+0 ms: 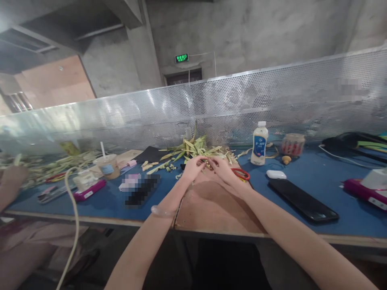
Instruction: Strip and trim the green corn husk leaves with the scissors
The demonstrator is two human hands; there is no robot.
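Observation:
My left hand (192, 167) and my right hand (221, 166) meet at the far end of a brown board (208, 205) on the blue table (302, 177). Both have their fingers pinched together on a small dark and yellowish piece (207, 162) held between them; it is too small to name. A clear bangle (161, 211) rings my left wrist. Just behind the hands lies a pile of green and yellow leaf strips (196, 147). Red-handled scissors (241, 173) lie on the table right beside my right hand.
A white drink bottle (259, 144), a small jar (292, 144), a white earbud case (276, 174) and a black phone (303, 200) lie to the right. A cup with a straw (106, 165) stands to the left. Another person's hand (12, 175) works at far left. A perforated metal screen (242, 104) backs the table.

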